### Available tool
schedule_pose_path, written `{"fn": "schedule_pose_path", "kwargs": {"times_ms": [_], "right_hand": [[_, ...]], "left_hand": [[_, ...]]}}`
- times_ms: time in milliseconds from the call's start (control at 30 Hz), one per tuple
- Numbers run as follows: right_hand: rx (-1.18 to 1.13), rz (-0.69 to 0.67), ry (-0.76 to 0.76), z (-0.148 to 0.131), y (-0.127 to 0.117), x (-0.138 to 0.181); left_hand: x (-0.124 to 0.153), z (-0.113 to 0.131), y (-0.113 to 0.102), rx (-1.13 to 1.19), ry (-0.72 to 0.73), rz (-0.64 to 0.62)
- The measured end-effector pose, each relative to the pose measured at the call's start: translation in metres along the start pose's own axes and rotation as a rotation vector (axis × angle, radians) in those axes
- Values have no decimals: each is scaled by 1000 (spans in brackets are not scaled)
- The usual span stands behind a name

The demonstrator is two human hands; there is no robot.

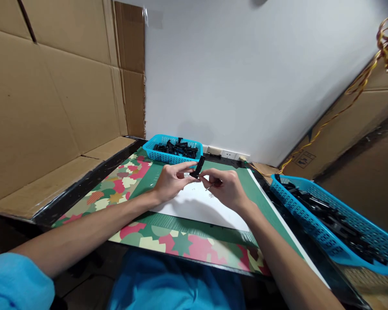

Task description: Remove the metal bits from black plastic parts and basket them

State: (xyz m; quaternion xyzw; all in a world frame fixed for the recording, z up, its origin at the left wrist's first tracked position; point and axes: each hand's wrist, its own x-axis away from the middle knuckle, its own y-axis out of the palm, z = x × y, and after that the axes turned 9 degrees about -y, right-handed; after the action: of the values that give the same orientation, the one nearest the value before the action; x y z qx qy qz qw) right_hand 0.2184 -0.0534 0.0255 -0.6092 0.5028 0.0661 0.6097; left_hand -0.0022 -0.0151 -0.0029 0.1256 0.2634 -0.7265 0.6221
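My left hand (173,180) is closed in a pinch on a small black plastic part (199,166) that sticks up and tilts to the right, above a white sheet (197,206). My right hand (226,187) is closed too, its fingertips touching the lower end of the same part. A thin metal piece (209,187), perhaps a pin or spring, shows under its fingers. Some tiny pale bits lie on the sheet below the hands.
A green cutting mat (194,226) lies on a camouflage-patterned tabletop (123,185). A blue basket (173,149) of black parts stands at the back. A larger blue basket (330,219) of black parts sits at the right. Cardboard walls (51,94) close in the left side.
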Motion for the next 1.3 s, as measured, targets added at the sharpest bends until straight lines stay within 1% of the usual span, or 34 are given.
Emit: {"fn": "schedule_pose_path", "kwargs": {"times_ms": [200,367,567,767,867,1033,1200,1300], "right_hand": [[77,-61,-57,-4,-5,-1],[103,-63,-63,-4,-3,0],[80,-61,-55,-3,0,1],[-29,-16,-10,-4,0,-2],[-43,-20,-32,-5,-1,-3],[2,-20,-55,-5,-5,-3],[11,-15,-58,-1,-4,-2],[-5,-12,-36,3,-3,-2]], "left_hand": [[-1,-3,-2,-86,53,14],[-2,-5,-5,-103,77,-12],[-3,-2,-6,-61,53,-34],[-6,-4,-5,6,42,-55],[-5,-5,-4,48,5,-73],[-3,-2,-2,145,-89,-103],[-5,-4,0,238,-143,-200],[-7,-7,0,227,-169,-233]]}}
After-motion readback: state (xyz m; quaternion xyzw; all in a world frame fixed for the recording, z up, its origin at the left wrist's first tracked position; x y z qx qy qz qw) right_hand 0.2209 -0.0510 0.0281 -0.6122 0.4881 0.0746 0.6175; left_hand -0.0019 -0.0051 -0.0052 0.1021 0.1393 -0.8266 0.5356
